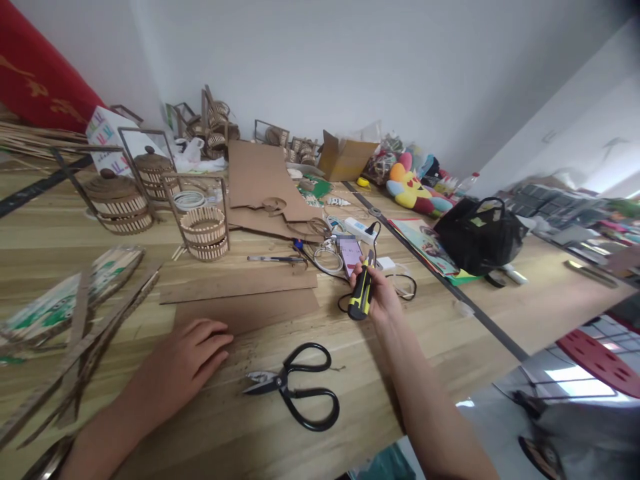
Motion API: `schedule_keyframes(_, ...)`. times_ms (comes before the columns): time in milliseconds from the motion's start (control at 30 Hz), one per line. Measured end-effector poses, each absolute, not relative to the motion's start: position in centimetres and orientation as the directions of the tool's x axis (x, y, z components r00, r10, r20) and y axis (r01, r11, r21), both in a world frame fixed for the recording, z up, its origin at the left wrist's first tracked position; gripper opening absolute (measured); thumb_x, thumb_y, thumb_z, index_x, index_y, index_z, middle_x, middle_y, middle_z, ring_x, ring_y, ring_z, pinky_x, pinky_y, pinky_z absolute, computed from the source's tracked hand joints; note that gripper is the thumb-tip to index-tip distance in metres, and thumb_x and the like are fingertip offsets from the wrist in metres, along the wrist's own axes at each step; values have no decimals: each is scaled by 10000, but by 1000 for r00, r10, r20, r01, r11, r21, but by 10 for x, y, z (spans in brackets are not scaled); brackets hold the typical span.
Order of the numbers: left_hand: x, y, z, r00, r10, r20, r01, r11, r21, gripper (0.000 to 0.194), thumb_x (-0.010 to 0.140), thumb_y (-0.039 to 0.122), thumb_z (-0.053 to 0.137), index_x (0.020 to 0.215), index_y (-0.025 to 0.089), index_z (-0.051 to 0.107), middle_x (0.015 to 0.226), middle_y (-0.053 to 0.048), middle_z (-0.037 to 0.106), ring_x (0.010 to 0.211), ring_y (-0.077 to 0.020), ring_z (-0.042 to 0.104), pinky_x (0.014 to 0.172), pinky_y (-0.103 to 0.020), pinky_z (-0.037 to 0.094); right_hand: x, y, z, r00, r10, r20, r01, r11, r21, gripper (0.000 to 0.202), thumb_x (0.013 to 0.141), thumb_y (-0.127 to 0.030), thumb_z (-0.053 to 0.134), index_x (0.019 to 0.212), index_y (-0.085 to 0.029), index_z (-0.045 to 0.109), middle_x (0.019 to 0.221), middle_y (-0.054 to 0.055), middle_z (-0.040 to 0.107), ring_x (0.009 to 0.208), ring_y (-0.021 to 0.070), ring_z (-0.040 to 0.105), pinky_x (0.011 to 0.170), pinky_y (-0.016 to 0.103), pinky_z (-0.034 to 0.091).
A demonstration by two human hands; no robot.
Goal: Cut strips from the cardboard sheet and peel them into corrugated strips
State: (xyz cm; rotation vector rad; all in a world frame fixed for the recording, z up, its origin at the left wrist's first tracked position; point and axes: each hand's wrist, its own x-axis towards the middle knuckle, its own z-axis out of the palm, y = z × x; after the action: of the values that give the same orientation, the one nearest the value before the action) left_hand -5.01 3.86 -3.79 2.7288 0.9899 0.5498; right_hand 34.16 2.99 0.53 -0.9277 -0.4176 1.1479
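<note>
Yellow-black utility knife (pixel 361 293) sits in the right hand (pixel 384 300) above the worktop (pixel 225 430), fingers curled closed round its handle, long axis running away from the person and slightly rightward, narrow end toward the phone (pixel 351 259). Left hand (pixel 183 363) lies palm down, fingers loosely spread, nothing seen gripped, at the cardboard piece's (pixel 270 309) near edge; scissors (pixel 326 393) lie between the hands, blades pointing left.

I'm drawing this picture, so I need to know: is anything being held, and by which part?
The right hand holds the cutter by its handle. The left hand holds nothing.
</note>
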Motion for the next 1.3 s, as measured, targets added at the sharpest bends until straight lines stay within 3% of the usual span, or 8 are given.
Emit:
schedule_keyframes(100,-50,38,-38,708,651,273,581,-757,300,334,978,373,434,1080,228,718,1134,-71,680,1064,-255,609,919,-403,512,346,30,3,442,887,-137,-578,164,-799,95,841,-303,619,892,-270,545,831,-38,705,660,113,673,597,258,609)
schedule_keyframes(200,-49,38,-37,712,648,271,579,-760,296,326,972,350,433,1062,234,724,1130,-72,670,1053,-256,605,916,-412,510,352,30,0,439,888,-135,-555,150,-818,153,834,-379,625,848,-263,526,738,-49,678,499,88,583,456,206,540)
schedule_keyframes(300,-48,38,-35,723,639,260,578,-767,278,321,966,328,432,1043,236,729,1129,-78,660,1047,-262,596,902,-421,510,350,32,-2,394,907,-151,-546,100,-832,146,795,-323,616,779,-235,501,620,-58,598,407,75,474,391,196,481)
schedule_keyframes(533,-48,35,-33,729,633,262,584,-774,244,280,946,322,476,1063,250,720,1158,-75,647,1056,-260,582,907,-409,505,328,30,-1,302,936,-181,-557,19,-830,177,676,-223,564,851,-218,538,652,-46,572,457,102,490,420,237,479)
schedule_keyframes(1067,-46,36,-31,733,633,249,576,-773,266,283,951,305,459,1052,228,712,1140,-83,645,1033,-265,587,882,-431,519,315,25,1,261,951,-165,-522,-5,-853,268,598,-208,536,865,-238,532,656,-62,558,436,109,480,395,253,451)
schedule_keyframes(1300,-51,40,-33,738,609,291,587,-792,171,523,830,-9,330,1074,261,705,1153,-39,663,1033,-230,600,874,-390,538,308,26,0,265,955,-132,-525,28,-850,261,590,-186,518,847,-230,537,647,-54,561,444,104,481,399,232,442)
